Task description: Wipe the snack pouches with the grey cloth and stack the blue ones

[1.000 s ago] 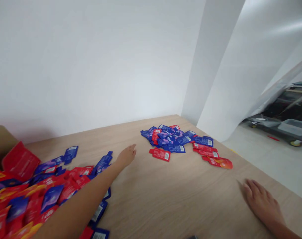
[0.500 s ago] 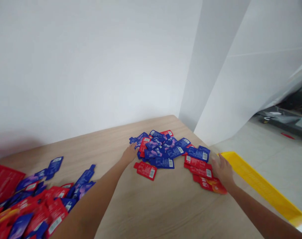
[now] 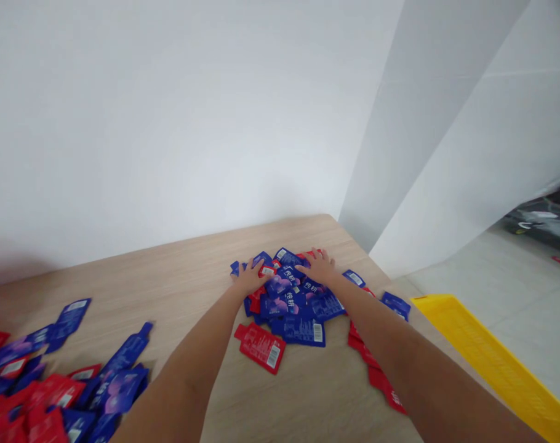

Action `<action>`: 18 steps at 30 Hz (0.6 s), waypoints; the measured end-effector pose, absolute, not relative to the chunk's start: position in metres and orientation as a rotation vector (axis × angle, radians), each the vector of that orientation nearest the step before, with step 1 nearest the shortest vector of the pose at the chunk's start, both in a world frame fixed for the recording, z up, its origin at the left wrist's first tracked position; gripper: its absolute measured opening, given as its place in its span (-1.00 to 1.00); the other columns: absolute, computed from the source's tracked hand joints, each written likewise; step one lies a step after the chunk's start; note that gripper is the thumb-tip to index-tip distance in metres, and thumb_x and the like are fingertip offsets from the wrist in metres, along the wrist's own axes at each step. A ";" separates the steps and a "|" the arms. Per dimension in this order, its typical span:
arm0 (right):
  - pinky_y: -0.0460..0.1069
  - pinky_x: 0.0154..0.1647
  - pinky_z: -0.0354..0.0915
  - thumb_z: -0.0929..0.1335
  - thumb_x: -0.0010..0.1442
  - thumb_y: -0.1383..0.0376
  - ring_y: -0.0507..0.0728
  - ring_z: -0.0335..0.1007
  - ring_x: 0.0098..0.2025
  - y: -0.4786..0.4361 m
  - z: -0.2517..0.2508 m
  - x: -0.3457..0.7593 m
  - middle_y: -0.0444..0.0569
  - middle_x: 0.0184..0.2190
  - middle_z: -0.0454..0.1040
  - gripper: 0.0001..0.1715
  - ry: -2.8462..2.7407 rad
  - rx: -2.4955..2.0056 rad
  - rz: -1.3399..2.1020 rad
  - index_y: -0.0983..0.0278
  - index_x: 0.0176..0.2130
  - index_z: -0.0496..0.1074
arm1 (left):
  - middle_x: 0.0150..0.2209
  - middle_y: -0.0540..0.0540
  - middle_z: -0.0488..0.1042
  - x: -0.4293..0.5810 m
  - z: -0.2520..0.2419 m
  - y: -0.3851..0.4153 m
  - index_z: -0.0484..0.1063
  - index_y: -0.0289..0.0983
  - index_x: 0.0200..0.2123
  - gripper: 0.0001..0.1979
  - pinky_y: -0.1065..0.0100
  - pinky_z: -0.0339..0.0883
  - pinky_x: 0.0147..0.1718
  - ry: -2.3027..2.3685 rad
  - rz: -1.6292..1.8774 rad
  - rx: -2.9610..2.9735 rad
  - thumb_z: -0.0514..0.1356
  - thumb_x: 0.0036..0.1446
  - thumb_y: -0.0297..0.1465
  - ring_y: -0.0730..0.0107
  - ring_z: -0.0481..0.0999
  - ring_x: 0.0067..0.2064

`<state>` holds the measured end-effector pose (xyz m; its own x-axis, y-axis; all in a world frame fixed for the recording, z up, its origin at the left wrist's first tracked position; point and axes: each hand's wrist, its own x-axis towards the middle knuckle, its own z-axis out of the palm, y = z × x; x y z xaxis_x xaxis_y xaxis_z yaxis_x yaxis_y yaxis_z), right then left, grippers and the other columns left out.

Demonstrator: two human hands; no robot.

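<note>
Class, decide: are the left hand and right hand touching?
Apart. The head view shows blue pouches in the gap between left hand and right hand.

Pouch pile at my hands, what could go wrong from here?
The loosely overlapping pouch pile could slide apart under the spread left hand and right hand. The blue pouch near the table's right edge might get knocked off. The right forearm partly hides red pouches, so one might be brushed unnoticed.

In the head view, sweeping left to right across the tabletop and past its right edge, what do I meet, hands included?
Left-side heap of red and blue pouches → left hand → right hand → rightmost blue pouch → yellow bin.
</note>
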<state>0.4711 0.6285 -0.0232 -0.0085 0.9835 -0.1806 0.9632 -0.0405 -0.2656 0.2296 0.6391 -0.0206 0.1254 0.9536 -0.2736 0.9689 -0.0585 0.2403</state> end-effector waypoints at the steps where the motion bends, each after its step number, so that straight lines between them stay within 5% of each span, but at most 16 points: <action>1: 0.42 0.10 -0.15 0.08 0.07 -0.27 0.49 -0.30 0.27 0.633 -0.028 0.468 0.05 0.29 -0.08 -0.16 -2.147 -2.170 0.508 0.02 0.22 0.06 | 0.29 -0.12 -0.08 0.231 -0.024 0.639 0.00 0.00 0.23 -0.28 -0.42 -0.14 -0.04 1.861 -0.065 2.049 -0.04 0.03 0.12 -0.39 -0.17 0.24; 18: 0.23 0.19 -0.13 0.06 0.21 -0.11 0.36 -0.20 0.27 0.479 -0.050 0.442 0.04 0.23 0.11 -0.30 -2.220 -1.896 0.089 0.20 0.17 0.20 | 0.26 -0.13 0.05 0.225 -0.051 0.460 0.04 -0.08 0.23 -0.42 -0.20 -0.18 0.11 1.918 0.239 2.433 0.04 0.16 -0.12 -0.05 -0.12 0.28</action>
